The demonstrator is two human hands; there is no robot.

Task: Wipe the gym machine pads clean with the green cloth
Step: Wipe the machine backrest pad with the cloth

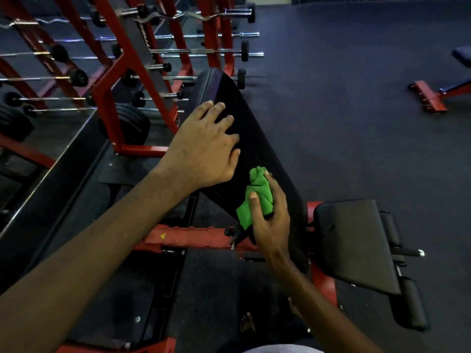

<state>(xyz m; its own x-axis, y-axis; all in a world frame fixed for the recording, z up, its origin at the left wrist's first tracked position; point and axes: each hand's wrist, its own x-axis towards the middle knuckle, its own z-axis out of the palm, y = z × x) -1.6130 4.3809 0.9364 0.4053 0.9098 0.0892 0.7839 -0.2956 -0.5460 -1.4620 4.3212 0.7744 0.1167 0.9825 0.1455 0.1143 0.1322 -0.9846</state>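
Note:
A long black back pad (257, 138) of a red-framed bench slopes up and away through the middle of the view. My left hand (204, 146) lies flat on its left side with the fingers spread. Lower on the same pad, my right hand (270, 220) grips a bunched green cloth (254, 197) and presses it against the pad's near end. A black seat pad (356, 243) sits to the right of that hand, with two roller pads (410, 301) beyond it.
A red rack (142, 72) loaded with chrome barbells and black weight plates stands close on the left. Another red-framed bench (438, 93) sits at the far right on dark rubber flooring (344, 85). My bare foot (247, 323) shows at the bottom.

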